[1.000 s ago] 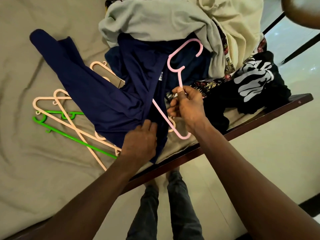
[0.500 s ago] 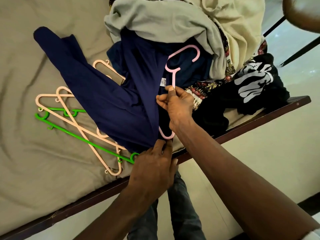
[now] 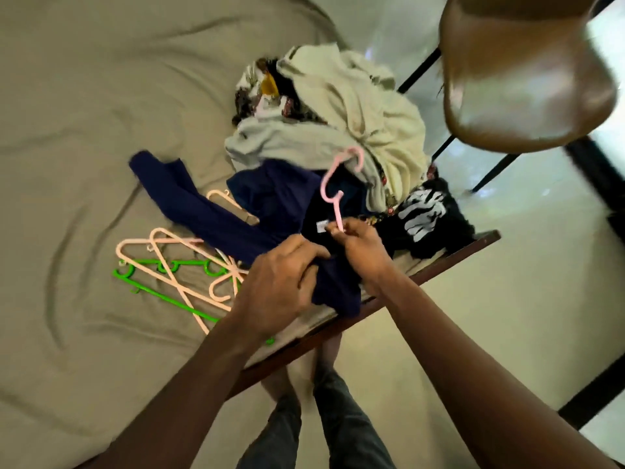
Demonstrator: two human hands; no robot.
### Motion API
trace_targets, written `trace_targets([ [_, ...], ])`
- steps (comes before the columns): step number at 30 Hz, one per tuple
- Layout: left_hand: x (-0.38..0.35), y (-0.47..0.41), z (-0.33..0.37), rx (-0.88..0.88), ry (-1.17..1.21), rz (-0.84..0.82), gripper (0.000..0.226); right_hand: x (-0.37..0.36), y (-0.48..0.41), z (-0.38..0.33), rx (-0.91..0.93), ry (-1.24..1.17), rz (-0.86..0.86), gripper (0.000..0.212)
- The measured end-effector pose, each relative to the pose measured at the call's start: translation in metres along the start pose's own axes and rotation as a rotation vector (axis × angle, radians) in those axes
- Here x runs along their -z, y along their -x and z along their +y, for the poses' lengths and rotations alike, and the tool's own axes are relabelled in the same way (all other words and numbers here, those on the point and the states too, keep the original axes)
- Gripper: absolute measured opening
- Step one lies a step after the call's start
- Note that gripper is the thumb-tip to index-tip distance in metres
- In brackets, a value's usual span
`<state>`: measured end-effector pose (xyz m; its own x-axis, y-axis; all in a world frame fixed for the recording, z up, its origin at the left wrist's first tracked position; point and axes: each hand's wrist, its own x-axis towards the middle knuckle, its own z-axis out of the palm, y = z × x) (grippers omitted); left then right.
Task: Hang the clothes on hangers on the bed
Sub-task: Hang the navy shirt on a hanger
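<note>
The navy garment (image 3: pixel 270 211) lies at the centre of the frame on the near edge of the bed, one long part stretched toward the upper left over the sheet and its lower end bunched against the wooden bed frame (image 3: pixel 443 262). A pink hanger (image 3: pixel 340 174) rises out of it: only the hook and the thin neck show, while the shoulders are hidden inside the dark cloth. The right hand (image 3: pixel 363 248) pinches that neck low down between thumb and fingertips, just beside a small white label (image 3: pixel 323 226) whose print is too blurred to read. The left hand (image 3: pixel 280 286) sits just left of it, fingers curled over and clenching a fold of the navy cloth, though the fingertips are buried in the fabric. Above and to the right a heap of clothes rests on the bed: a grey-green garment (image 3: pixel 287 143), a cream garment (image 3: pixel 372 113) and a black garment with a white print (image 3: pixel 422 214), the print smeared by motion. To the lower left of centre, peach hangers (image 3: pixel 176 262) lie crossed over a green hanger (image 3: pixel 162 289) on the beige sheet (image 3: pixel 84 130), partly covered by the navy cloth and the left forearm. A brown chair (image 3: pixel 524 79) fills the upper right corner, cut off by the frame. The person's dark trousers (image 3: pixel 341 421) show at the bottom
</note>
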<state>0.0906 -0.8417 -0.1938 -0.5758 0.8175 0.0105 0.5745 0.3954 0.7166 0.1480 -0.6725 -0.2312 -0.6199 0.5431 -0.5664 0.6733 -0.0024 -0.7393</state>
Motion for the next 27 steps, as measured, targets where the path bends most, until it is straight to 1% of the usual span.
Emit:
trace_targets([
  [1,0.014,-0.002,0.014,-0.023,0.049,0.022,0.03,0.009,0.011,-0.009,0.002,-0.079,-0.006,0.017],
  [3,0.04,-0.004,0.043,-0.027,0.135,0.12,0.034,0.029,0.039,-0.028,0.124,-0.054,0.025,0.019],
  [6,0.089,-0.005,0.085,0.003,0.18,0.303,0.038,0.072,0.097,-0.074,0.292,0.006,0.055,0.023],
  [8,0.119,-0.015,0.113,0.001,0.172,0.343,0.045,0.105,0.138,-0.107,0.364,0.054,0.073,0.026],
  [11,0.163,-0.045,0.165,-0.08,0.103,0.34,0.059,0.158,0.197,-0.148,0.473,0.145,0.091,0.028],
  [13,0.185,-0.072,0.203,-0.151,0.053,0.283,0.065,0.194,0.224,-0.167,0.505,0.183,0.105,0.025],
  [14,0.195,-0.085,0.221,-0.195,0.029,0.245,0.063,0.212,0.237,-0.176,0.518,0.194,0.115,0.024],
  [15,0.201,-0.097,0.241,-0.245,0.026,0.201,0.056,0.23,0.25,-0.183,0.534,0.191,0.13,0.025],
  [16,0.206,-0.108,0.262,-0.293,0.048,0.15,0.045,0.249,0.261,-0.19,0.544,0.185,0.149,0.026],
  [18,0.204,-0.129,0.296,-0.368,0.133,0.057,0.017,0.283,0.28,-0.197,0.541,0.152,0.184,0.029],
  [19,0.2,-0.139,0.313,-0.396,0.179,0.019,0.01,0.301,0.288,-0.197,0.538,0.122,0.202,0.029],
  [22,0.175,-0.168,0.357,-0.483,0.254,-0.083,0.007,0.347,0.303,-0.184,0.521,0.053,0.28,0.028],
  [24,0.149,-0.188,0.387,-0.56,0.24,-0.152,0.008,0.376,0.306,-0.172,0.513,0.03,0.341,0.028],
  [27,0.105,-0.212,0.431,-0.657,0.222,-0.265,0.011,0.415,0.302,-0.156,0.51,0.036,0.448,0.035],
])
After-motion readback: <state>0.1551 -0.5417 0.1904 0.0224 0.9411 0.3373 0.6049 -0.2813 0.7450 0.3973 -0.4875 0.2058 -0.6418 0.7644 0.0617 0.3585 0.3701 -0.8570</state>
